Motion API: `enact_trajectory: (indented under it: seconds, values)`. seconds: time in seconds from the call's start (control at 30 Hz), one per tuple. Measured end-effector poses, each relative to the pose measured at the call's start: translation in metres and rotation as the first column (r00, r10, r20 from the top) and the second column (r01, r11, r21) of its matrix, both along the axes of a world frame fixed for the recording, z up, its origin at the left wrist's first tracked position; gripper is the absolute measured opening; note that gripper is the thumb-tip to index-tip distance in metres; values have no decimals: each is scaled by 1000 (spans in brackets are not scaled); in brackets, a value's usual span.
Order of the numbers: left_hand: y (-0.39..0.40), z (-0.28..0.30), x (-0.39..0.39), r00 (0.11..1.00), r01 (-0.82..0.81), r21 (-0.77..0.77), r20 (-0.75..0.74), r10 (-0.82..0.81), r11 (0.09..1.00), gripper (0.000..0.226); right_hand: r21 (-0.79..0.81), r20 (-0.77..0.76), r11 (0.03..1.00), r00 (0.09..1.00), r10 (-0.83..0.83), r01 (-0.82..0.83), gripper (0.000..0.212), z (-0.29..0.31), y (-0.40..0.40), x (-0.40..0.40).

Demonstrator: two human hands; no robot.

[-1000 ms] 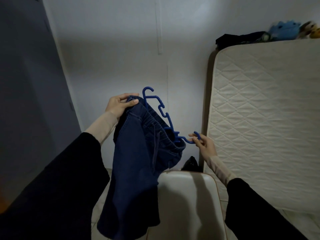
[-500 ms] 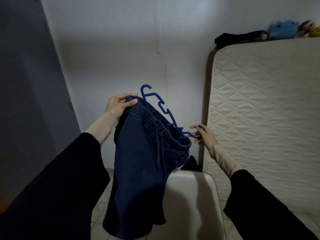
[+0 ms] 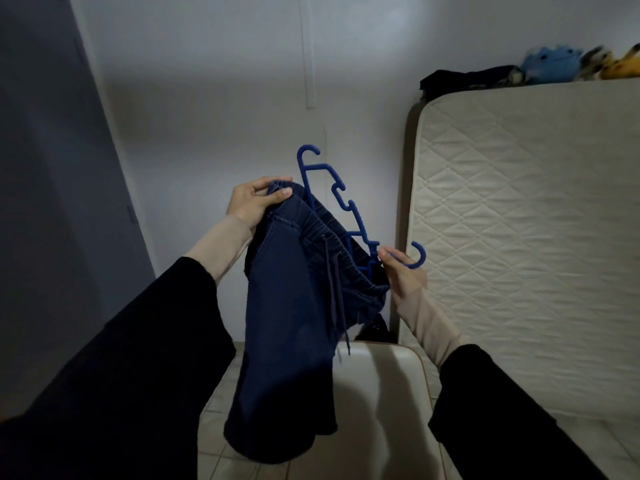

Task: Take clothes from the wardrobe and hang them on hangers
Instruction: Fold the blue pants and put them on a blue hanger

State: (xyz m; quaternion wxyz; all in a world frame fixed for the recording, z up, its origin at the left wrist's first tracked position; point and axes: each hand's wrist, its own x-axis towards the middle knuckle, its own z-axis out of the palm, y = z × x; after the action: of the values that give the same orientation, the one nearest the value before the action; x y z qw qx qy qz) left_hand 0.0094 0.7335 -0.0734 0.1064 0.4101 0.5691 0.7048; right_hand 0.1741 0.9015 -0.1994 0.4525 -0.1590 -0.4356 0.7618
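Both arms reach out in front of the person, and the two hands are apart. The left hand (image 3: pixel 254 202) is up high with its thumb and fingers curled around the top edge of the dark blue jeans (image 3: pixel 298 306). The right hand (image 3: pixel 403 271) is lower and pinches one end of the blue hanger (image 3: pixel 346 206), close to its hook. The hanger slants from the upper left down to the right hand, and it sits inside the waist of the jeans. The jeans hang down between the arms, above a white chair (image 3: pixel 377 410). A mattress (image 3: pixel 526 237) stands upright on the right.
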Motion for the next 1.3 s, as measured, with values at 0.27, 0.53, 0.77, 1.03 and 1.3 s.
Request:
enact_trajectory:
  seconds: [0.27, 0.53, 0.77, 1.03, 1.3]
  values:
    - [2, 13, 8, 1000, 23, 35, -2, -23, 999, 20, 69, -12, 987, 990, -142, 143, 29, 18, -13, -8]
    - [-1, 12, 7, 1000, 14, 25, -15, -14, 1000, 20, 196, 103, 978, 991, -90, 69, 21, 24, -26, -15]
    - [-5, 12, 7, 1000, -9, 8, -28, 10, 1000, 23, 265, 130, 964, 989, -69, 32, 17, 26, -19, -5]
    - [-11, 25, 7, 998, 28, -9, -47, -28, 1000, 21, 454, 147, 891, 984, -98, 21, 11, 24, -10, 14]
    - [-30, 30, -8, 982, -52, -113, -184, 30, 992, 26, 569, 247, 810, 969, -4, -142, 22, 30, 10, 34]
